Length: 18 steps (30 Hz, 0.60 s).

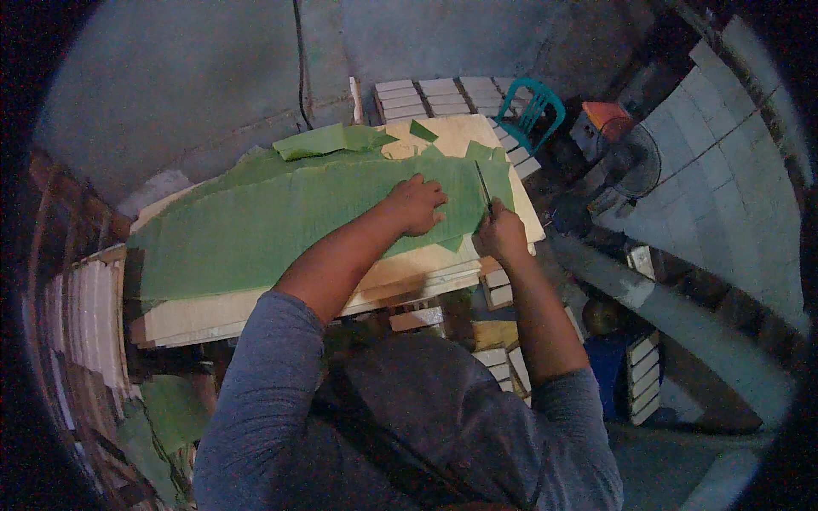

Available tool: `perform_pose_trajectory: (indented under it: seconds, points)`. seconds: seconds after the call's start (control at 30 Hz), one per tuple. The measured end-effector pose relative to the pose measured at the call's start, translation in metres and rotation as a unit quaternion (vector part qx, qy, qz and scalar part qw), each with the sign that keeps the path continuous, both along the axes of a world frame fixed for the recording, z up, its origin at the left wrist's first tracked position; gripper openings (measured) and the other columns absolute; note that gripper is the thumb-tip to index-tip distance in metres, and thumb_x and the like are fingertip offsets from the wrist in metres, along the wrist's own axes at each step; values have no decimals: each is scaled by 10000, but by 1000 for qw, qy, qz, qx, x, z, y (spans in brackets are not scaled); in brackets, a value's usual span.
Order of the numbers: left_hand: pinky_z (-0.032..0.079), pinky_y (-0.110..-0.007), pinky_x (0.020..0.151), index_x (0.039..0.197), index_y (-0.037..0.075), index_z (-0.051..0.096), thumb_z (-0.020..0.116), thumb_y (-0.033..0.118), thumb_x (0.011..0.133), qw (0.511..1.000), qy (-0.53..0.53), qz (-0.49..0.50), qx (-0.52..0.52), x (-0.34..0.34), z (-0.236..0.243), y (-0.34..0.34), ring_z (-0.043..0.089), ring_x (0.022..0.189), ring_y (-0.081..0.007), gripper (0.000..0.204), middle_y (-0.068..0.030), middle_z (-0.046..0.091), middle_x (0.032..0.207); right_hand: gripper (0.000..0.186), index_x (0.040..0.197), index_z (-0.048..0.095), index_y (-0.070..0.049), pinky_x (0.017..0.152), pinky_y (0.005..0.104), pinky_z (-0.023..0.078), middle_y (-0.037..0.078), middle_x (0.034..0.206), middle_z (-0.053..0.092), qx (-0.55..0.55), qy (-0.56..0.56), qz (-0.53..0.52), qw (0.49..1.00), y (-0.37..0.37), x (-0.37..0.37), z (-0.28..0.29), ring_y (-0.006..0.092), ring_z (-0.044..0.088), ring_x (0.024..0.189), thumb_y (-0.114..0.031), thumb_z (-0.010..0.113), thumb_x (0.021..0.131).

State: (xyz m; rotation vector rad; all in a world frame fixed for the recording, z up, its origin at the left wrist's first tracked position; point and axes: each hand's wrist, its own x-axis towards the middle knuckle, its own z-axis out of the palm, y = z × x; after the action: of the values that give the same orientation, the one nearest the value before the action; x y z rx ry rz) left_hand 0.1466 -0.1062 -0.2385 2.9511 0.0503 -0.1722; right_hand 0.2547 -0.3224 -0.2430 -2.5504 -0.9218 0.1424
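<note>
A long green leaf, like a banana leaf [256, 226], lies spread across a pale wooden board [383, 285]. My left hand [415, 204] rests palm down on it right of the middle, fingers spread. My right hand [501, 232] is closed round the handle of a knife [483, 181] near the board's right end. The thin blade points away from me over the leaf, with a leaf strip [497, 175] to its right. Smaller leaf pieces [313, 142] lie along the far edge, and a dark green scrap [423, 130] sits on bare wood.
Rows of white blocks [426, 98] stand behind the board beside a teal plastic chair [535, 106]. A fan [629, 162] is at the right. More white blocks [643, 379] are at lower right, next to something blue [603, 368]. Green leaves [173, 410] hang at lower left.
</note>
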Motion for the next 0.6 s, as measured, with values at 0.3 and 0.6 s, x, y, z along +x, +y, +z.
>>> perform_pose_trajectory:
  seconds: [0.3,0.6]
  points:
    - [442,-536,1124,1441,129,583,696,388,882,999,-7,29,30,12,6,-15,502,1330,-383,627,-126,560,1409,285,1051,674,38,844,540,566,305,938,709,-82,-21,41,996,22,21,26,487,704,920,-205,598,922]
    - [409,-559,1117,1458,177,574,689,431,861,996,-87,25,-24,37,-18,-21,452,1379,-355,659,-87,534,1456,307,1044,676,36,830,539,569,308,948,709,-4,-34,-12,999,5,32,24,484,706,897,-235,619,909]
